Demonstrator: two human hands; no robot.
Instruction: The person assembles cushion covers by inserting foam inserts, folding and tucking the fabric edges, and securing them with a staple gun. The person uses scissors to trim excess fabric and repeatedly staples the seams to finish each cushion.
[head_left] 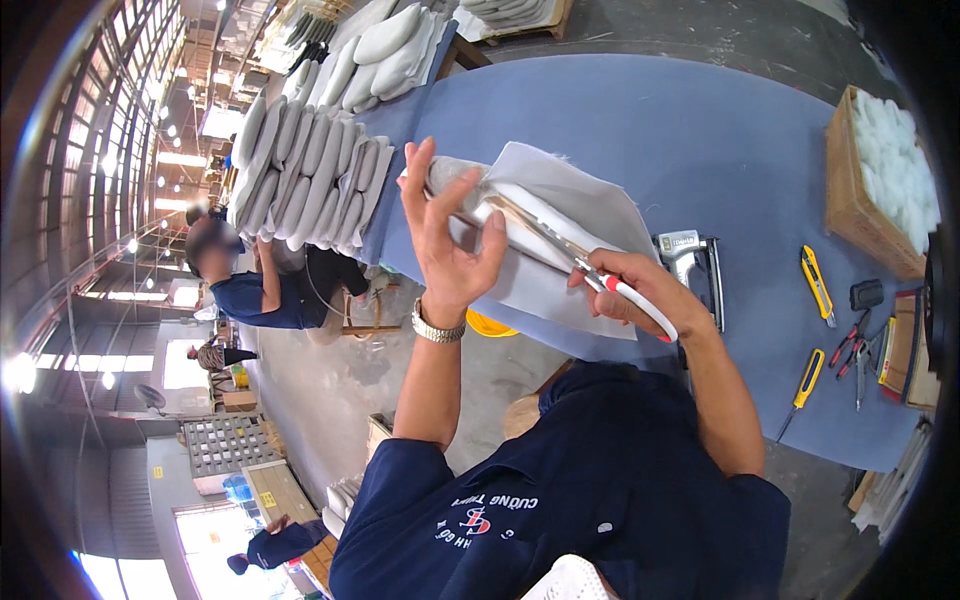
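Note:
My right hand (640, 285) is closed around scissors (550, 235) with white and red handles. Their long blades point up and left, over a light padded piece (525, 200) with loose grey-white fabric (580, 185) spreading around it. My left hand (450, 240), a metal watch on its wrist, is beside the left end of the piece. Its fingers are apart, with one bent against the grey end of the pad; a firm grip does not show. Some fabric hangs below the blades, between my hands.
A staple gun (685, 255) lies on the blue-covered table (720, 130), right of my right hand. Farther right are a yellow utility knife (817, 285), a screwdriver (803, 385), pliers (858, 355) and a carton (850, 190) of white stuffing. Stacked grey pads (310, 175) stand left, near a co-worker (265, 290).

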